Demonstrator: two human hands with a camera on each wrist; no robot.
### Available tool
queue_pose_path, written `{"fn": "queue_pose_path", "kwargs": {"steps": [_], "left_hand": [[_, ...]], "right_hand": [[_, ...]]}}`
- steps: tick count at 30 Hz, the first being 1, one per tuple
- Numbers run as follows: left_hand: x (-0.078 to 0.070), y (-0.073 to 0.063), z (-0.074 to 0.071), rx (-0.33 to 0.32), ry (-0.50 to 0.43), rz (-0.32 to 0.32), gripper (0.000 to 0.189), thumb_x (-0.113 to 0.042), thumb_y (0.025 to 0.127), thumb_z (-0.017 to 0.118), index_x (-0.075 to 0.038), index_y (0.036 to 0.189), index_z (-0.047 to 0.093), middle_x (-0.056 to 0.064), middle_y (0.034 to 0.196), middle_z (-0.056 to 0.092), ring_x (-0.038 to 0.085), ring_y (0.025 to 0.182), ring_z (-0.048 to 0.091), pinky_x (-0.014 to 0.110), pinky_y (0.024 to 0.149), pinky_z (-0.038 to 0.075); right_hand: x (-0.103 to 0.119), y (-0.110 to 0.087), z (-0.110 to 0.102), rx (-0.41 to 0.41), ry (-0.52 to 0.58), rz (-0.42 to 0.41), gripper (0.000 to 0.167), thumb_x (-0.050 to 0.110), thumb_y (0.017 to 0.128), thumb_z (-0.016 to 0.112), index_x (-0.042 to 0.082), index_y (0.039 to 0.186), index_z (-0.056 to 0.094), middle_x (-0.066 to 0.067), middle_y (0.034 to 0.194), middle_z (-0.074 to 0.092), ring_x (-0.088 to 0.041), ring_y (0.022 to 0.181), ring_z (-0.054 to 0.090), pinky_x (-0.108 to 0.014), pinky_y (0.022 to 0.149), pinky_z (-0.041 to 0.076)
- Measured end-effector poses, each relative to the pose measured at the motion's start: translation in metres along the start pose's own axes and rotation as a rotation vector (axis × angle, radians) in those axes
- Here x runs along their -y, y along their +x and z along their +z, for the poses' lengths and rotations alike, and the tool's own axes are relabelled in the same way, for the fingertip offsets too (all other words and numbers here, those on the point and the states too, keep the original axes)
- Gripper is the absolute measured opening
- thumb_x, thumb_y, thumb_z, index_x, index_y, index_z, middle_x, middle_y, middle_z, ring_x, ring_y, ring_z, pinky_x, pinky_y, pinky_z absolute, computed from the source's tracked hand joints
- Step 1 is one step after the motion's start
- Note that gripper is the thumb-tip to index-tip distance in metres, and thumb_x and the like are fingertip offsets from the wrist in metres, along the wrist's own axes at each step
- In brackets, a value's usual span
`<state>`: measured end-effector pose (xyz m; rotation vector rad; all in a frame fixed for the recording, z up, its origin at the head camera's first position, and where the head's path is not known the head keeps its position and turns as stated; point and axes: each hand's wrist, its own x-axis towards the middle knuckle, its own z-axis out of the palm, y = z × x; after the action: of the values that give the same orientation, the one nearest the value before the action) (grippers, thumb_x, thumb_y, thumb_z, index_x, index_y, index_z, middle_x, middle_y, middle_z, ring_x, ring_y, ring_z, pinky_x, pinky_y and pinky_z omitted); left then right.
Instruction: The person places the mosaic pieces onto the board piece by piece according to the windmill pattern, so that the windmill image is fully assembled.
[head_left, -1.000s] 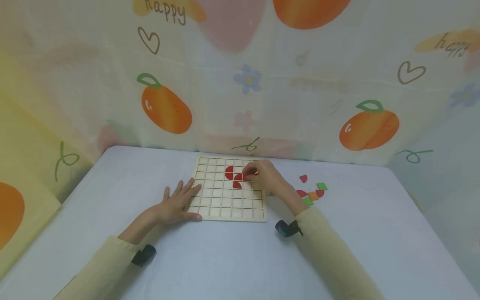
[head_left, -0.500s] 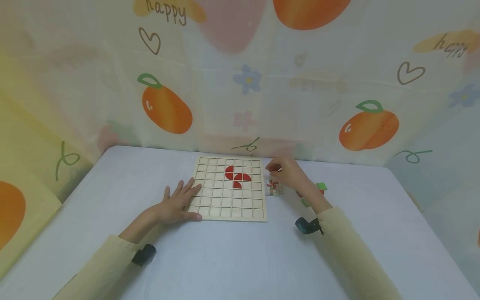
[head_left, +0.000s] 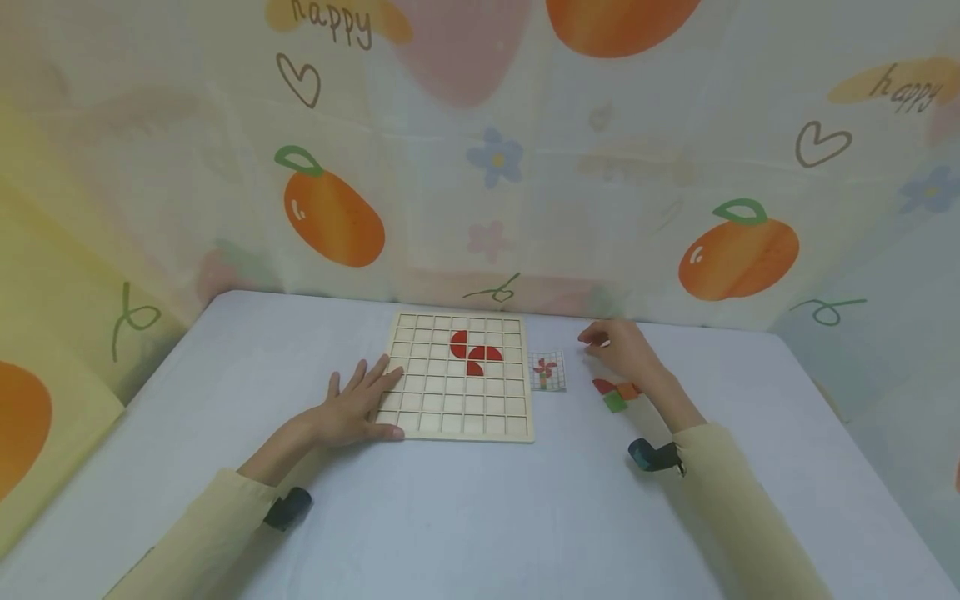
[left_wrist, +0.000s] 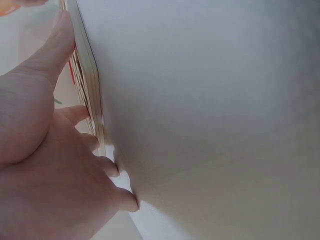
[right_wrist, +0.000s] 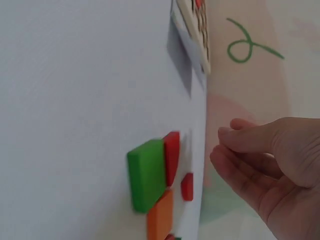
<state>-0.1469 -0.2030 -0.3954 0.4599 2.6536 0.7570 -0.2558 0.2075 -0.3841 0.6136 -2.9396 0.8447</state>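
Note:
My left hand [head_left: 348, 412] lies with fingers spread at the left edge of a wooden grid board [head_left: 453, 423]; its thumb touches the board's near left corner. Several red quarter-round pieces [head_left: 475, 368] sit together in the board's cells. My right hand [head_left: 628, 354] is over the table right of the board, fingers loosely bent and nothing seen between them. Close to it in the right wrist view are a green square tile [right_wrist: 146, 175], a red piece [right_wrist: 171, 157], an orange tile [right_wrist: 160, 215] and another red piece [right_wrist: 187, 187].
A small pattern card [head_left: 557, 383] with a pinwheel picture lies against the board's right side. The white-covered table [head_left: 450, 525] ends at the back against a printed curtain [head_left: 420, 167].
My right hand has left the red piece on the board and moved right, past the card, to above the loose pieces. My left hand stays at the board's edge.

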Motion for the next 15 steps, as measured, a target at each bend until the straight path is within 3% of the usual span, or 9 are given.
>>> {"fn": "queue_pose_path", "kwargs": {"steps": [8, 15], "left_hand": [[0.003, 0.001, 0.001, 0.002, 0.005, 0.006, 0.099, -0.048, 0.086, 0.071, -0.005, 0.156, 0.017, 0.023, 0.162, -0.004, 0.049, 0.145, -0.012, 0.071, 0.105, -0.015], [0.004, 0.001, 0.001, -0.001, 0.006, 0.016, 0.098, -0.048, 0.086, 0.071, -0.005, 0.156, 0.017, 0.023, 0.162, -0.004, 0.049, 0.145, -0.012, 0.071, 0.105, -0.016]], "right_hand": [[-0.02, -0.01, -0.003, 0.024, -0.006, 0.171, 0.018, 0.003, 0.09, 0.068, -0.003, 0.107, 0.071, -0.019, 0.107, 0.069, -0.037, 0.102, 0.064, -0.049, 0.09, 0.051], [-0.03, -0.014, -0.004, 0.038, -0.006, 0.188, 0.021, 0.005, 0.092, 0.066, -0.003, 0.111, 0.07, -0.021, 0.111, 0.068, -0.039, 0.105, 0.062, -0.051, 0.092, 0.051]]}}
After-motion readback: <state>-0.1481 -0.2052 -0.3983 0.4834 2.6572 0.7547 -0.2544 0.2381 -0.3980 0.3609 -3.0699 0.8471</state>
